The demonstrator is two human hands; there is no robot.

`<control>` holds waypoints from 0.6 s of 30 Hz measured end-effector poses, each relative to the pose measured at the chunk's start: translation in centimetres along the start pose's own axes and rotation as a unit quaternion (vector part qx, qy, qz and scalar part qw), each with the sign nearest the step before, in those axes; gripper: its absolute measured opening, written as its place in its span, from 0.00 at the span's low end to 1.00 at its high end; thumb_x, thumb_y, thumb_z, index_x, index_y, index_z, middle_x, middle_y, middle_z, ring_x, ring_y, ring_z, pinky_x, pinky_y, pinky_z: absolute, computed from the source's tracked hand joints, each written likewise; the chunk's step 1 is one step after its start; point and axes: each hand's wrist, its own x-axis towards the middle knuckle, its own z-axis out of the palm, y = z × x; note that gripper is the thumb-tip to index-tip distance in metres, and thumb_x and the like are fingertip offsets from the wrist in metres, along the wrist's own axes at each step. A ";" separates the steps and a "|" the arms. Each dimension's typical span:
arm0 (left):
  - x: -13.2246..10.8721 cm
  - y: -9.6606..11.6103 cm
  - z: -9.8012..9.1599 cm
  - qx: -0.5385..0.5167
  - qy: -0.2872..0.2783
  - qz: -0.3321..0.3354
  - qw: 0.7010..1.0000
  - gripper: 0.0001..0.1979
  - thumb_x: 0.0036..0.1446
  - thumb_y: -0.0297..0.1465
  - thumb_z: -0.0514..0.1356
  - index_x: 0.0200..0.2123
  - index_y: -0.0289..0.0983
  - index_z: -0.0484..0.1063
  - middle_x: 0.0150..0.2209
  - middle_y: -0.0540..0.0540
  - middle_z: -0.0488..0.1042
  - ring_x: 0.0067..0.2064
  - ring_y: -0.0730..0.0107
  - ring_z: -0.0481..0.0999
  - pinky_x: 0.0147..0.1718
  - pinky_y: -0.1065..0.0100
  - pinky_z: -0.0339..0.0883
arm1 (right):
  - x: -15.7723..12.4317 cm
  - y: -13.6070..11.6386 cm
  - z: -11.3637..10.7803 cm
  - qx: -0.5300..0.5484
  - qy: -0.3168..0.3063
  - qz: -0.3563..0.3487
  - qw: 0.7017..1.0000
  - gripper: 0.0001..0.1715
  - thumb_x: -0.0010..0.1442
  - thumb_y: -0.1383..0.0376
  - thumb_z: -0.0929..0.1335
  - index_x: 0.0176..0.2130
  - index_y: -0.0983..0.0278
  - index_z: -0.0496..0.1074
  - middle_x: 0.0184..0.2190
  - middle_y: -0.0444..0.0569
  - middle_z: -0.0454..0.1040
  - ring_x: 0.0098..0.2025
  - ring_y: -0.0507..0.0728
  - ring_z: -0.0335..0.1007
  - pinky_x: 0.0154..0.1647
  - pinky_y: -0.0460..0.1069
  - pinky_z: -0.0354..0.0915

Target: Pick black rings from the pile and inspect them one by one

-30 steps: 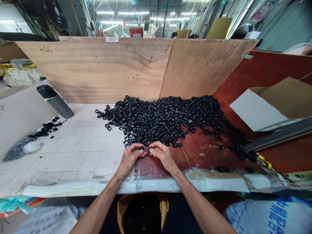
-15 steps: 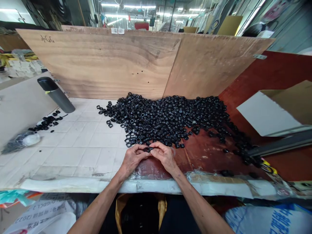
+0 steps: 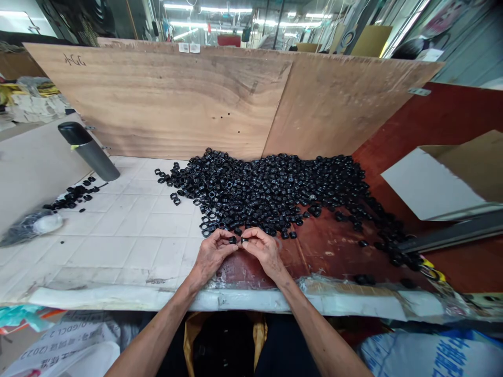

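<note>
A: Which step in hand?

B: Close fingertip work on small parts, by the look of it; left hand [image 3: 214, 255] holding one black piece [image 3: 232, 240], right hand [image 3: 266, 255] holding a second black piece [image 3: 245, 240]; cannot tell whether about to be joined or just parted.

A: And the fingers?

B: Clamped, left and right alike; thumb and fingertips pinched on a piece each; a narrow gap between the two pieces, no contact.

A: Whereabouts?

B: Above the red worktop section [image 3: 326, 256], near its left side; just in front of the heap of black rings [image 3: 267, 183].

A: What to ask of the next move?

B: Probably steady wrists, a light but sure pinch, and a careful eye on which way to turn each piece; easy to fumble at such a size.

A: Now the count?

B: Held pieces, two, one per hand; rings in the heap, far too many and too tangled to number; black bits [image 3: 74, 196] at far left, over a dozen, no exact figure possible; dark flask [image 3: 96, 157], one; plastic bag [image 3: 21, 230], one; white carton [image 3: 432, 183], one; plywood board [image 3: 157, 99] with white tags [image 3: 184, 47], two, and dark dots [image 3: 239, 132], three.
</note>
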 end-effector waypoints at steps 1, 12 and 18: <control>0.0 0.1 0.0 -0.004 0.000 0.000 1.000 0.12 0.50 0.32 0.70 0.38 0.36 0.75 0.39 0.47 0.81 0.39 0.69 0.79 0.43 0.68 0.72 | 0.0 0.0 0.0 0.012 0.011 0.008 1.000 0.10 0.56 0.60 0.73 0.37 0.61 0.74 0.40 0.49 0.76 0.40 0.58 0.76 0.45 0.52 0.73; -0.2 0.1 0.1 -0.022 -0.002 -0.045 0.999 0.14 0.48 0.33 0.73 0.37 0.36 0.75 0.26 0.54 0.76 0.28 0.76 0.74 0.30 0.74 0.66 | 0.2 0.6 0.0 -0.010 0.019 -0.006 1.000 0.08 0.52 0.62 0.76 0.30 0.62 0.76 0.39 0.49 0.79 0.41 0.58 0.76 0.46 0.51 0.72; -0.1 -0.7 0.0 -0.028 -0.011 0.015 0.999 0.13 0.52 0.35 0.71 0.39 0.35 0.77 0.43 0.45 0.80 0.43 0.65 0.80 0.48 0.65 0.73 | 0.0 1.2 0.1 -0.032 0.027 0.014 0.999 0.15 0.52 0.61 0.76 0.41 0.61 0.77 0.37 0.48 0.80 0.38 0.57 0.77 0.45 0.51 0.73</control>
